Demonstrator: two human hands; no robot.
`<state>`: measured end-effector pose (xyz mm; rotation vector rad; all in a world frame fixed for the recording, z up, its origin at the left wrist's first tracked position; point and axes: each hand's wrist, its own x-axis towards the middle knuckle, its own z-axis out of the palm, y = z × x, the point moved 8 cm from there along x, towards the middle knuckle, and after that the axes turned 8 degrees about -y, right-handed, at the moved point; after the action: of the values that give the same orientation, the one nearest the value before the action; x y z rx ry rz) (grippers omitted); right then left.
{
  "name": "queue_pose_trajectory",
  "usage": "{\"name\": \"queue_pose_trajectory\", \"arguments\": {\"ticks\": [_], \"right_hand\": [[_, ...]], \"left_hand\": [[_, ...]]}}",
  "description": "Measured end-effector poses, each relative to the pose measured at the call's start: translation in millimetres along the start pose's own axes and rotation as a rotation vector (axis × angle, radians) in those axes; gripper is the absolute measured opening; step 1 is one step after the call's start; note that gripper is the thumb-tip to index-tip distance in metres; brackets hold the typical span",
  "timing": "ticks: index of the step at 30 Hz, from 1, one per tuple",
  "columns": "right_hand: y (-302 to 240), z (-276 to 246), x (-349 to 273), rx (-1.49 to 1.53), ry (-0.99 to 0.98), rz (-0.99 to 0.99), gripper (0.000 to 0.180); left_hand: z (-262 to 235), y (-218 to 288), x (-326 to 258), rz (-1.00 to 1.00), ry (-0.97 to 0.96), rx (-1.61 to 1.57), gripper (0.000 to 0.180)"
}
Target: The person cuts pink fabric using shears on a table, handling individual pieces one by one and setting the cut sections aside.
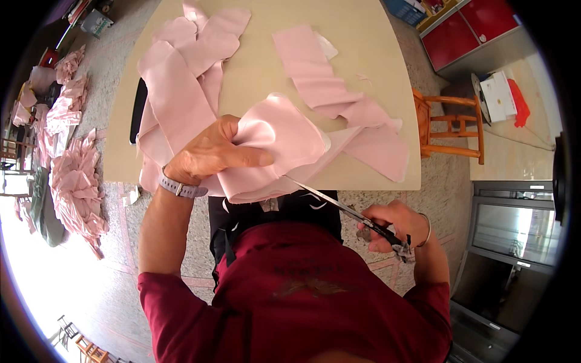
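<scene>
My left hand [218, 151] grips a folded piece of pink fabric [281, 130] at the table's near edge, thumb on top and fingers underneath. Wrapped round the dark handles of a pair of scissors [345, 210] is my right hand [393, 224], to the right of my body. The long metal blades point up and left, their tips at the fabric's lower edge. Whether the blades are parted is hard to see. A long pink strip [327, 91] trails across the table to the right of the held piece. More pink cut pieces [175, 85] overlap at the left.
The beige table [254, 60] spreads out before me. A wooden chair [451, 124] stands by its right side. Heaps of pink cloth [75, 187] lie on the floor at left. A dark glass-fronted cabinet [514, 224] and red cupboard [466, 33] are at right.
</scene>
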<state>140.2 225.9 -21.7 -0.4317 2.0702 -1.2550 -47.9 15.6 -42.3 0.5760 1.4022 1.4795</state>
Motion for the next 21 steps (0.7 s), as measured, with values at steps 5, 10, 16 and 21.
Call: {"name": "queue_pose_trajectory", "arguments": {"ticks": [5, 10, 16, 21], "right_hand": [[-5.9, -5.0, 5.2, -0.028, -0.011, 0.026, 0.037], [-11.9, -7.5, 9.3, -0.103, -0.031, 0.055, 0.033], [-15.0, -10.4, 11.8, -0.095, -0.065, 0.075, 0.029], [-9.8, -9.7, 11.3, -0.157, -0.067, 0.069, 0.033]], "left_hand": [[5.7, 6.9, -1.0, 0.011, -0.063, 0.105, 0.025], [7.0, 7.6, -0.2, 0.04, -0.065, 0.12, 0.025], [6.7, 7.5, 1.3, 0.054, -0.084, 0.138, 0.027], [5.4, 4.7, 1.4, 0.043, -0.091, 0.134, 0.027]]}}
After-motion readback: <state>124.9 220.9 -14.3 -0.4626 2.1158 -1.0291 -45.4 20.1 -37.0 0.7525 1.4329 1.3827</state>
